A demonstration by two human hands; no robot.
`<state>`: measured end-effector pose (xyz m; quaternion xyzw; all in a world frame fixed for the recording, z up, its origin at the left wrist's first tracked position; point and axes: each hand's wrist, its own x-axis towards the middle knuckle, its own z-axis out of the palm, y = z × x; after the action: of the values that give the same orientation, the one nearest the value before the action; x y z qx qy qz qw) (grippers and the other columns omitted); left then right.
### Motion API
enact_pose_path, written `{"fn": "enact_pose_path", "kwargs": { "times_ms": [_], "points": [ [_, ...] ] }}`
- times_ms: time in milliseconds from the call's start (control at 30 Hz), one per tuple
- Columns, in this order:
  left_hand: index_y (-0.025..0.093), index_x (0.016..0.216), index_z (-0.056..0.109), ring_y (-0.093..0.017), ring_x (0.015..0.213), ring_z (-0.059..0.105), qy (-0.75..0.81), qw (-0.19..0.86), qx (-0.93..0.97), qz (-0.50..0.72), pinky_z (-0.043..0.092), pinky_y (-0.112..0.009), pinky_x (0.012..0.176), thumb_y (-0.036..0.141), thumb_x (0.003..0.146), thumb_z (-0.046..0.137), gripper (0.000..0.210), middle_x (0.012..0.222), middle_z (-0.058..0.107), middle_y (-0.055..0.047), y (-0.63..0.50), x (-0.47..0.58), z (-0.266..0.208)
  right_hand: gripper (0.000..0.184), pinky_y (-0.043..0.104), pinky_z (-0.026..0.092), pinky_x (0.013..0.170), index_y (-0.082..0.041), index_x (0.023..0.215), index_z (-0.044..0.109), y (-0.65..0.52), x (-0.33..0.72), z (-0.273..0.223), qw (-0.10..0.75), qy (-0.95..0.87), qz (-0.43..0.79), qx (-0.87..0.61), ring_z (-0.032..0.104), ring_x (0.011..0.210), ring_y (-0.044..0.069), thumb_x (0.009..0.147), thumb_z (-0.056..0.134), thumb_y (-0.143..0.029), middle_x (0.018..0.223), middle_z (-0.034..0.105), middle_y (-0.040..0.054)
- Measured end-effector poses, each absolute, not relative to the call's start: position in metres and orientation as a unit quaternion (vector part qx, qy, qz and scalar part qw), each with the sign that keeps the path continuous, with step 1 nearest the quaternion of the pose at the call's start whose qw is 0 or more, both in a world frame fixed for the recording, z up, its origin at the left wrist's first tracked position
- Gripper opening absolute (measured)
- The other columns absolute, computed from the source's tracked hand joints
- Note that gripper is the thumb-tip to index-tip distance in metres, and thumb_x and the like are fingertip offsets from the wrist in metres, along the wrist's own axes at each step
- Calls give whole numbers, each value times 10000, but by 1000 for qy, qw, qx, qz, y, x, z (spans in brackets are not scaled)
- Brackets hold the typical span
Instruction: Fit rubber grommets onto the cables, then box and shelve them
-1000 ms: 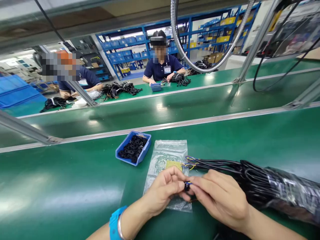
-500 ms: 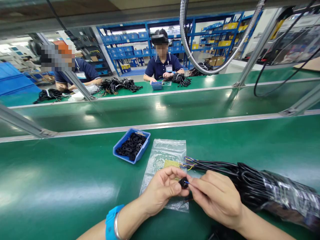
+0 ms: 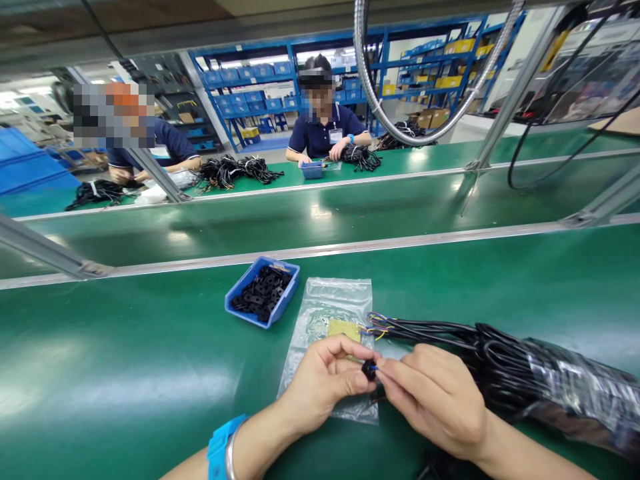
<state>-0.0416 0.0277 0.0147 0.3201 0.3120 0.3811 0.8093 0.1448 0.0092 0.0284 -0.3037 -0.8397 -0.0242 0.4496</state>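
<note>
Between thumb and fingers, my left hand [image 3: 327, 380] grips a small black plastic part [image 3: 369, 369]. Its fingers are closed around the part's side. My right hand [image 3: 435, 393] pinches a thin blue wire [image 3: 376, 367] right at the part's face; the fingertips hide most of the wire. Both hands meet above a clear plastic bag [image 3: 340, 293] lying flat, with a yellow sheet [image 3: 345, 329] on it. Beyond my right hand lies a bundle of black cables [image 3: 480, 347], its stripped ends showing blue and yellow wires, partly wrapped in clear film.
A blue bin [image 3: 231, 310] of black plastic pieces [image 3: 263, 293] stands left of the bag. Metal posts [image 3: 515, 87] and rails divide the benches. A metal conduit [image 3: 373, 87] hangs overhead. Across the way, two people [image 3: 320, 127] work beside cable bundles [image 3: 225, 173].
The black part has turned slightly in my left fingers, its face shifting against the blue wire. Both hands stay almost in place. The view has shifted a little.
</note>
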Motion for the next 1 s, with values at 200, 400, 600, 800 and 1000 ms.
{"fn": "enact_pose_path", "kwargs": {
  "times_ms": [200,400,600,800,1000],
  "points": [
    [129,796,707,-111,659,708,319,811,309,380,580,-178,654,199,532,881,324,817,756,-35,25,-40,18,180,266,410,508,-100,1015,603,8,145,27,448,-833,-40,-321,506,571,117,837,596,-75,677,628,39],
    [139,808,712,-89,690,698,315,799,322,398,557,-156,675,176,558,868,296,813,760,-28,26,-38,22,207,274,490,575,-89,1045,591,9,146,30,436,-848,12,-300,582,642,140,842,574,-123,758,652,61],
    [158,843,687,-90,711,677,349,751,340,446,542,-178,680,175,510,888,389,870,757,-29,32,-38,17,161,293,532,650,-124,985,561,8,159,27,405,-816,31,-411,624,731,167,836,513,-162,826,638,64],
    [157,895,683,-109,815,667,379,728,380,426,514,-190,752,127,504,881,439,888,747,-40,29,-22,14,135,296,530,674,-161,983,576,6,168,18,355,-843,42,-403,606,729,154,886,493,-116,827,633,40],
    [146,891,636,-56,622,600,377,742,304,463,460,-156,589,177,498,893,471,792,717,-13,32,-5,15,143,281,554,702,-142,1007,589,8,176,11,392,-817,-18,-424,639,779,162,903,497,-172,866,654,61]
  ]
}}
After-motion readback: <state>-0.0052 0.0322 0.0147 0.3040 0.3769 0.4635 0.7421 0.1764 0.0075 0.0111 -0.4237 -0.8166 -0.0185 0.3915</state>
